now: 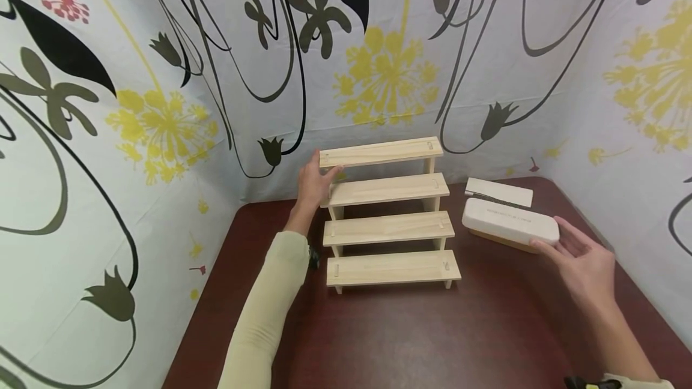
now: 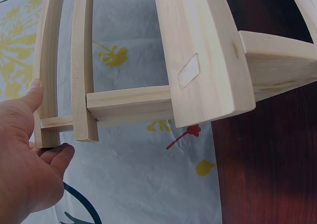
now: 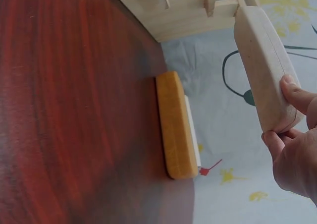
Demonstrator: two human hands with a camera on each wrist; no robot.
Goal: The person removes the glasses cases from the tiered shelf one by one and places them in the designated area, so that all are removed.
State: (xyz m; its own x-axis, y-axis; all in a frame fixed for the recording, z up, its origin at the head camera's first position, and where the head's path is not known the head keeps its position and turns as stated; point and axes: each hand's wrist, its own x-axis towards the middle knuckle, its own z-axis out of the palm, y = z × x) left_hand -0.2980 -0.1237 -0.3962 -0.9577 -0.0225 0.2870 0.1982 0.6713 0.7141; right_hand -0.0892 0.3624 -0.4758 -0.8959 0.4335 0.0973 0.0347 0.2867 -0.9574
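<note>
A light wooden tiered stand (image 1: 389, 230) with several steps stands on the dark red table. My left hand (image 1: 316, 185) grips the left end of its top step, thumb on one side and fingers curled under the end in the left wrist view. On the right, my right hand (image 1: 589, 263) holds a white oblong case (image 1: 510, 221) by its right end, between thumb and fingers. Lower down lies a mustard-coloured oblong case (image 3: 176, 127) on the table, mostly hidden behind the white one in the head view.
A flat white box (image 1: 500, 189) lies at the back right, behind the cases. Patterned cloth (image 1: 389, 77) with flowers and vines hangs along the back and both sides of the table (image 1: 405, 335).
</note>
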